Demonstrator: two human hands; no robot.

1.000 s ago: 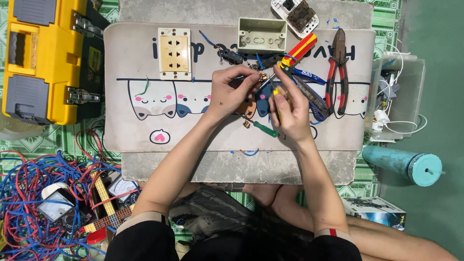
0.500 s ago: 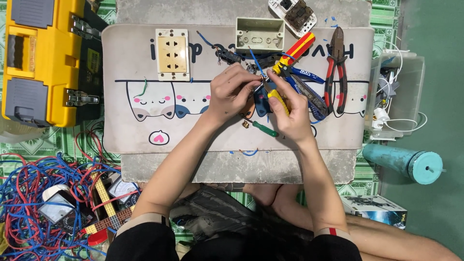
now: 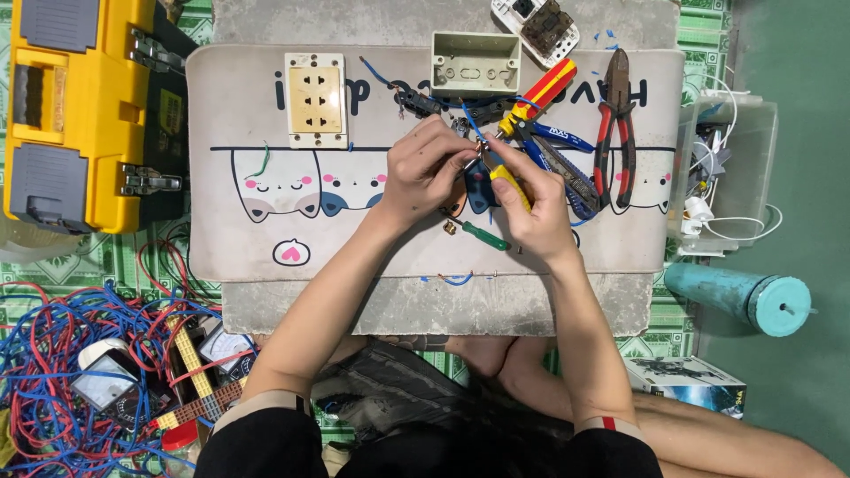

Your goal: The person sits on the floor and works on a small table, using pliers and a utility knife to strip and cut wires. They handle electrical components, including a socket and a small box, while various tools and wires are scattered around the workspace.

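Small part hidden between hands

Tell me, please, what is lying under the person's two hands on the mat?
Below the left hand and right hand lie a green-handled screwdriver and a small brass part on the cat-printed mat. Whatever sits directly beneath the palms is covered.

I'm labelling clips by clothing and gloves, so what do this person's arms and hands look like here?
Both hands are bare: no gloves, rings or watch show on the left hand or the right hand. The forearms are uncovered too. Short dark sleeves end at the upper arms, the left sleeve with a pale cuff, the right sleeve with a pale cuff bearing a small red mark.
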